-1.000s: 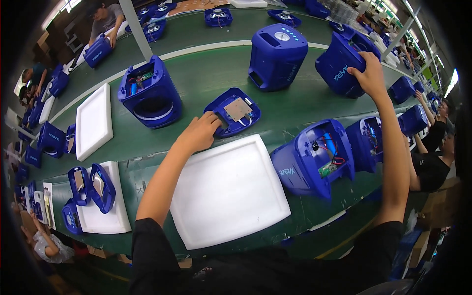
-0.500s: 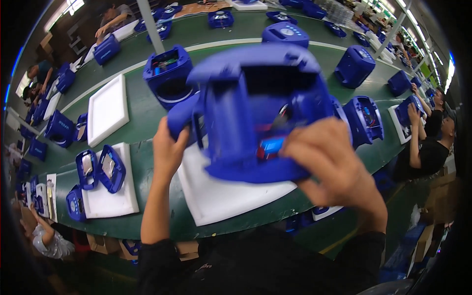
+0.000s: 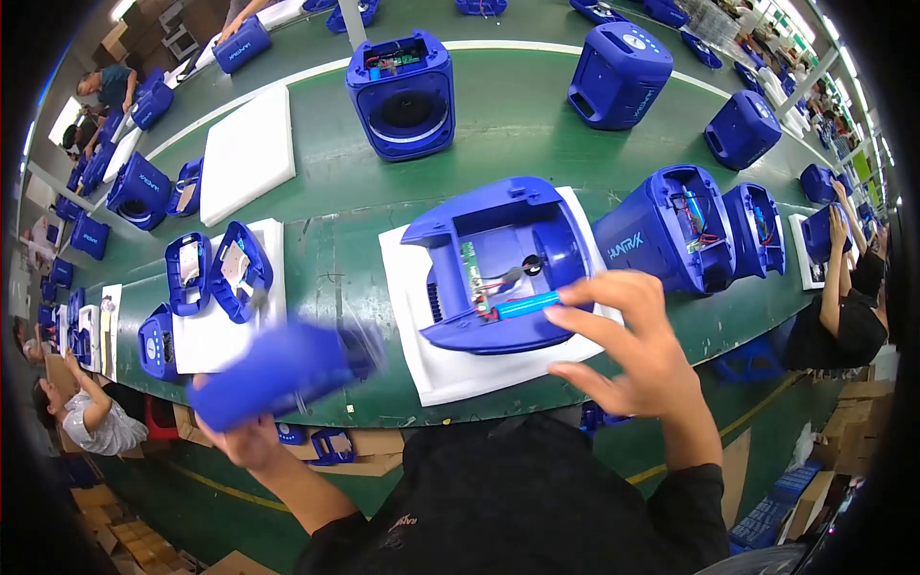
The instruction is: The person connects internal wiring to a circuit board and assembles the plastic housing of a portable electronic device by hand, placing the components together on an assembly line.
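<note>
On a white foam pad (image 3: 436, 379) in front of me lies a blue speaker housing (image 3: 460, 335), its open side up. Inside show a green circuit board (image 3: 471, 268), thin wires and a blue cylindrical battery (image 3: 527, 305) along the near wall. My right hand (image 3: 628, 335) is at the battery's right end, thumb and fingers apart, holding nothing; whether a fingertip touches the battery I cannot tell. Off to the left, my left hand (image 3: 244, 439) grips a blue plastic housing part (image 3: 278, 374). Motion blurs this part, so its exact shape is unclear.
Two open speaker housings (image 3: 671, 235) stand right of the pad. Beyond are a speaker with a round driver (image 3: 401, 101) and closed speakers (image 3: 621, 77). Shallow blue covers (image 3: 238, 268) lie on another foam pad at left. Co-workers (image 3: 832, 278) sit along the green table (image 3: 335, 206).
The speaker housing, held up and tilted before, now lies on the foam pad. My left hand has swung left and nearer with the blue part. My right hand's fingers have spread apart.
</note>
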Action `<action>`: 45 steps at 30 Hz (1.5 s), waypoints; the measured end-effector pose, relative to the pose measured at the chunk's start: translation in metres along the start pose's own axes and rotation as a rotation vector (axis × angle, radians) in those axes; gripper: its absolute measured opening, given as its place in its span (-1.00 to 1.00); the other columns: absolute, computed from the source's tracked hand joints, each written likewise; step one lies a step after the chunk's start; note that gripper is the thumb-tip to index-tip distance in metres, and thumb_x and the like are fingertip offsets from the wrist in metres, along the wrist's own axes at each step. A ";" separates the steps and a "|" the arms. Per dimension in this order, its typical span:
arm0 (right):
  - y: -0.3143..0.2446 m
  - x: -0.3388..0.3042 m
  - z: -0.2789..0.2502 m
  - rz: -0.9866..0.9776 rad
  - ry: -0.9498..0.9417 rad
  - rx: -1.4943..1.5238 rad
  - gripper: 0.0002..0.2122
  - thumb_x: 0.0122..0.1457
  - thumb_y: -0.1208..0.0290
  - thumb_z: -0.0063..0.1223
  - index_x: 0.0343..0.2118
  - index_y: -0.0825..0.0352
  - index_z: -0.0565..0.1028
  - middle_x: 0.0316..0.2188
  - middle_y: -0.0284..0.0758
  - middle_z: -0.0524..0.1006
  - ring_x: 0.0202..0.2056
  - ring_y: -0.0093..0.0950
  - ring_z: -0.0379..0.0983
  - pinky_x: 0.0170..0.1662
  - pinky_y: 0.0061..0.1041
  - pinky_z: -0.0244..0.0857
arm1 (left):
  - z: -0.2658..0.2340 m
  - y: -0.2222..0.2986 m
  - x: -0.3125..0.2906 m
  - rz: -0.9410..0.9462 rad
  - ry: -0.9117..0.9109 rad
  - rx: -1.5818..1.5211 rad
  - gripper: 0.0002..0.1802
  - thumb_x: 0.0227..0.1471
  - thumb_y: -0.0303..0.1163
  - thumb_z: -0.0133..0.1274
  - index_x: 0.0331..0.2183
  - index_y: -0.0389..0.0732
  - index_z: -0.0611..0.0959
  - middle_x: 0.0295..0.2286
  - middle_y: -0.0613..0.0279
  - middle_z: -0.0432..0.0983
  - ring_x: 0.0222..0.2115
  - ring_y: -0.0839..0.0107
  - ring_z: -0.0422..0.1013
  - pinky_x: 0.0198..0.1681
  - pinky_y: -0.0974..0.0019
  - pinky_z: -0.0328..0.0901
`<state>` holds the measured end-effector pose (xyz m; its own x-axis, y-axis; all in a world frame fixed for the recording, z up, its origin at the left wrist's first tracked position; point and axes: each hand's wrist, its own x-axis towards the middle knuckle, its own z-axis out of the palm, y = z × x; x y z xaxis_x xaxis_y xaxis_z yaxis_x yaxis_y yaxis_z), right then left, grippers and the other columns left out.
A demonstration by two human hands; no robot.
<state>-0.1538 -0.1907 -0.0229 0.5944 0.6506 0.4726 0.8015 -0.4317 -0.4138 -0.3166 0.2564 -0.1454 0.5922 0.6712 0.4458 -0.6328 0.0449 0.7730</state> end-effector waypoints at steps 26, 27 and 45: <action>-0.034 -0.024 0.136 0.807 -0.182 1.937 -0.62 0.52 0.43 0.16 0.30 0.50 0.52 0.12 -0.07 0.67 -0.02 -0.42 0.66 -0.21 -0.54 0.53 | 0.104 -0.005 0.002 -0.267 -1.365 0.111 -0.77 -0.07 -0.45 0.46 -0.41 -0.30 0.71 -0.50 0.15 0.63 -0.58 0.14 0.50 -0.47 0.20 0.32; -0.036 -0.025 0.136 0.808 -0.188 1.942 -0.62 0.52 0.43 0.16 0.30 0.50 0.52 0.12 -0.07 0.67 -0.02 -0.42 0.66 -0.21 -0.54 0.53 | 0.103 -0.004 -0.001 -0.266 -1.333 0.115 -0.76 -0.06 -0.44 0.48 -0.46 -0.31 0.70 -0.54 0.13 0.62 -0.60 0.14 0.51 -0.49 0.19 0.33; -0.048 -0.004 0.054 0.592 0.144 1.082 -0.85 0.33 0.66 0.32 -0.08 0.56 0.68 -0.22 -0.14 0.76 -0.32 -0.56 0.72 -0.39 -0.65 0.59 | 0.140 -0.008 -0.010 -0.053 -1.132 0.103 -0.52 -0.13 -0.40 0.52 -0.16 -0.30 0.68 -0.33 0.11 0.68 -0.43 0.12 0.56 -0.26 0.15 0.44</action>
<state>-0.1986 -0.1394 -0.0467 0.9030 0.4270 0.0471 -0.0175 0.1460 -0.9891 -0.2473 0.1462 -0.0928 0.7606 -0.3853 0.5225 -0.5804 -0.0428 0.8132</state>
